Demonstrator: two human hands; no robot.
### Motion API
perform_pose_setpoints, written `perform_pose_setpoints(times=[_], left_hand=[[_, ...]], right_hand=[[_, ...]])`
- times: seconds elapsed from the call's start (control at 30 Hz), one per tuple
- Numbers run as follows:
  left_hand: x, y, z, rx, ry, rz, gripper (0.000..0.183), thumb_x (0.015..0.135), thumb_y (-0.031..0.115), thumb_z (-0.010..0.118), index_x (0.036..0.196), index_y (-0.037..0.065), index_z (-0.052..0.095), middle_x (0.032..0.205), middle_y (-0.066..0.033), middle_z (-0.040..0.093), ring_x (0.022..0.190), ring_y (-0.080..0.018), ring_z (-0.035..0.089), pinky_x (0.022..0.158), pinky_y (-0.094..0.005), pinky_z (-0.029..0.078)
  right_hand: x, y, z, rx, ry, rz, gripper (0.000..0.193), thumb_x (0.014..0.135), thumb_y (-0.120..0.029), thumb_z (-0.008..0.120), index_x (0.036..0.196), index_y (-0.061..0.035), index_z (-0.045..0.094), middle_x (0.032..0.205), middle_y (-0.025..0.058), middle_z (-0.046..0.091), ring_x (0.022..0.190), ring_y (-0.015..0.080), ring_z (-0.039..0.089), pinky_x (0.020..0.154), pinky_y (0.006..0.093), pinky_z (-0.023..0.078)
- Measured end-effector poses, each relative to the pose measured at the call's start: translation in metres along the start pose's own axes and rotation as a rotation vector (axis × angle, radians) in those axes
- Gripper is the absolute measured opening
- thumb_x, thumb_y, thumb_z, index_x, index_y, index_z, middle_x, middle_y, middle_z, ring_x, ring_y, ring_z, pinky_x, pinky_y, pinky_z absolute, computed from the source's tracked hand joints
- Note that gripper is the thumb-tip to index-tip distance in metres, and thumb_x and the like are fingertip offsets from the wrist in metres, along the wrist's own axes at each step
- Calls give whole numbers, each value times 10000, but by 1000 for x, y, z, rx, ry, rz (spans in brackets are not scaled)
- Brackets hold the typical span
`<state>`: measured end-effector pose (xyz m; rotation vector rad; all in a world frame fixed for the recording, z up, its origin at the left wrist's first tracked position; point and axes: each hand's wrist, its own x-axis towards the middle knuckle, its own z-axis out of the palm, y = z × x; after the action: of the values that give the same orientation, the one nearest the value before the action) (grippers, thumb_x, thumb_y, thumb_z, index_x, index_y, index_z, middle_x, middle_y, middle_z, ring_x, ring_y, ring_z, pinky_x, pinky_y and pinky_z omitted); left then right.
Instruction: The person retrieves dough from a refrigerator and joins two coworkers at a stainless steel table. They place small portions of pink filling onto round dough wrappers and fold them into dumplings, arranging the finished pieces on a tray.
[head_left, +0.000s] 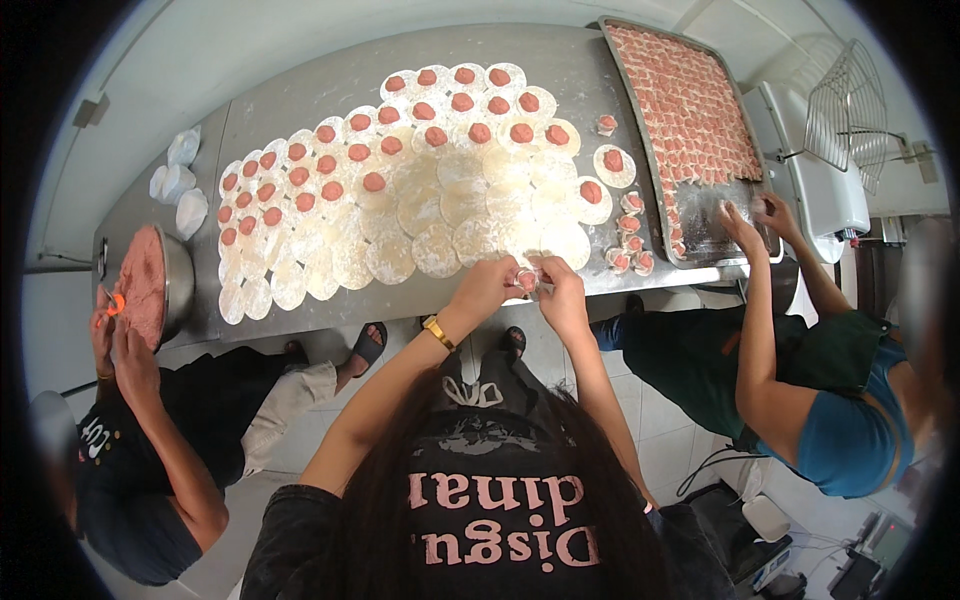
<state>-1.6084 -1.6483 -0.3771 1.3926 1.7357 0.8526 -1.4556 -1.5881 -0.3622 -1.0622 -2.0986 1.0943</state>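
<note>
At the table's near edge, my left hand (485, 292) and my right hand (563, 290) are closed around a small dumpling (525, 281), its pink meat filling showing between my fingers. Just beyond them lie rows of round floured wrappers (480, 205), overlapping one another. Many of the farther and left-hand wrappers carry a lump of pink filling (374, 182); those nearest me are bare. To the right of my hands stand several open-topped dumplings (631, 224). Two filled wrappers (613, 165) lie close to these.
A large metal tray (640, 110) packed with dumplings sits at the right, where a co-worker's hands (745, 225) are over its bare near end. At the left, another co-worker's hands (130, 350) hold an orange-ended tool by a metal bowl (180, 280) of pink filling. White wrapped bundles (178, 182) lie beyond.
</note>
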Motion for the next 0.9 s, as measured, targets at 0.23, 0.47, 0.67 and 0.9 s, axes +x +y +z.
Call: perform_pose_setpoints(times=[0.23,0.47,0.67,0.9], left_hand=[[-3,-4,6,-102,-16,-33,287,684,120,776,873,16,586,733,-133,659,691,-225,659,625,-317,505],[-6,-2,9,-43,42,81,283,681,119,760,868,12,576,722,-146,627,686,-286,635,610,-354,481],[-4,-6,13,1,64,102,272,697,142,758,862,17,583,720,-146,622,659,-287,630,590,-350,476],[-4,-3,14,-25,60,84,272,707,168,743,847,17,566,722,-166,606,664,-321,613,586,-375,463]], right_hand=[[-10,0,5,-126,-32,66,386,636,126,567,999,6,624,1008,215,594,958,410,566,819,428,467],[-11,2,2,-171,-46,50,384,631,134,557,988,10,623,950,196,584,883,394,566,771,428,468],[-13,0,1,-179,-20,36,410,638,131,567,1026,6,612,984,196,578,907,384,566,777,427,466],[-14,3,3,-193,-17,68,442,654,123,578,1076,-7,594,1025,193,569,964,379,560,801,417,470]])
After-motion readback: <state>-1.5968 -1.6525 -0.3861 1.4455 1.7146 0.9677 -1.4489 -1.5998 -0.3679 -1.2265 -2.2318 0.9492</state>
